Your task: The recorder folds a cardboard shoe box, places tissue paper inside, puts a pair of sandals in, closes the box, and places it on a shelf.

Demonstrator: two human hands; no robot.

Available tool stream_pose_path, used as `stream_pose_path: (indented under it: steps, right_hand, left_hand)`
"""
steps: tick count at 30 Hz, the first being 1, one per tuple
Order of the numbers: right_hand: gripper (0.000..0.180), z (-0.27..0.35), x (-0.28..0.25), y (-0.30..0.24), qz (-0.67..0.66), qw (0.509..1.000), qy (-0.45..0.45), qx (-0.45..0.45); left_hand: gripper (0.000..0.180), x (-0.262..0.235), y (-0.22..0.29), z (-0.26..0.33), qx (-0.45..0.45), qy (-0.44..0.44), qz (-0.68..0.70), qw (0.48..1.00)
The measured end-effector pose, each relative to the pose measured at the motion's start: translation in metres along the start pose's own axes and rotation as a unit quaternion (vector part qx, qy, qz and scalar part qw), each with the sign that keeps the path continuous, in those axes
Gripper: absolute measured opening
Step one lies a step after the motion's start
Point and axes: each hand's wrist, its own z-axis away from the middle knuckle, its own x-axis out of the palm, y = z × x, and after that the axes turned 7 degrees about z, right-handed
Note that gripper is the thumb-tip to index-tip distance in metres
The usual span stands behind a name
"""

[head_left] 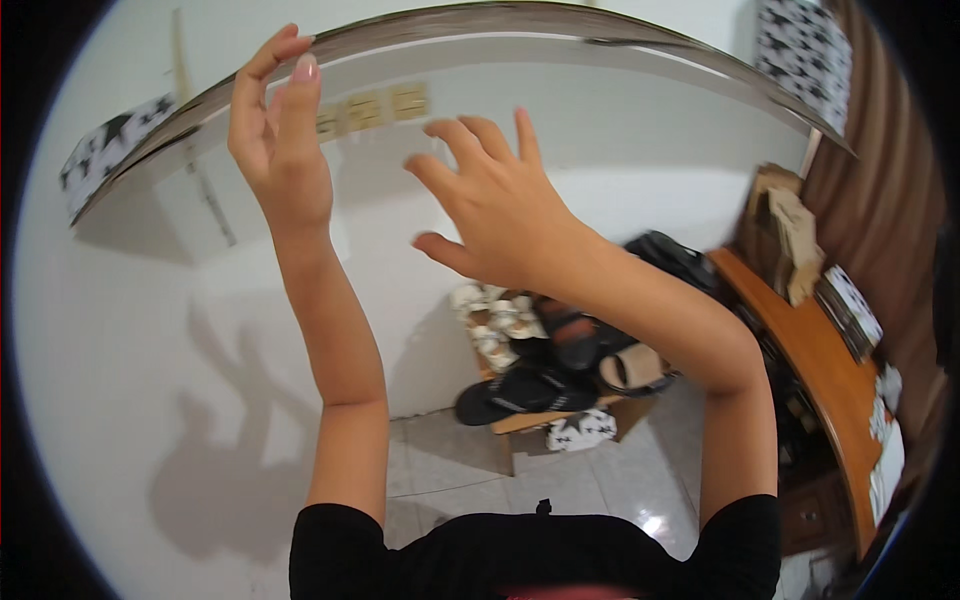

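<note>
My left hand (285, 130) is raised at the upper left, its fingers bent and the thumb apart from them. Its fingertips overlap the front edge of a long wall shelf (480, 22); whether they touch it I cannot tell. Nothing shows in that hand. Lower and to the right, my right hand (495, 205) is spread in front of the white wall, fingers apart and slightly blurred, holding nothing. Behind it on the wall are beige socket plates (365, 112).
Black-and-white star-patterned boxes (805, 60) sit at both shelf ends. Below, sandals and slippers (530, 390) crowd a small wooden rack (550, 422). A wooden cabinet (830, 390) curves along the right, bearing paper bags (790, 240), beside a brown curtain (880, 150).
</note>
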Motion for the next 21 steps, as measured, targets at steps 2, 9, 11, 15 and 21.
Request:
stream_pose_path:
  steps: [2, 9, 11, 15, 21]
  right_hand:
    - [0.053, 0.059, -0.028, 0.038, 0.029, 0.996, -0.079, 0.036]
    - [0.056, 0.250, -0.107, 0.144, 0.090, 0.928, -0.268, 0.243]
    - [0.058, 0.290, -0.130, 0.161, 0.058, 0.880, -0.323, 0.343]
    - [0.059, 0.352, -0.175, 0.187, -0.003, 0.781, -0.377, 0.498]
    - [0.060, 0.444, -0.208, 0.230, 0.002, 0.704, -0.331, 0.628]
  left_hand:
    - [0.023, 0.052, 0.013, 0.033, -0.020, -0.023, 0.043, 0.999]
    - [0.026, 0.226, 0.035, 0.143, -0.156, -0.092, 0.233, 0.955]
    - [0.026, 0.268, 0.043, 0.167, -0.185, -0.126, 0.286, 0.932]
    - [0.030, 0.347, 0.050, 0.216, -0.245, -0.269, 0.337, 0.868]
    - [0.042, 0.462, 0.042, 0.286, -0.247, -0.443, 0.362, 0.782]
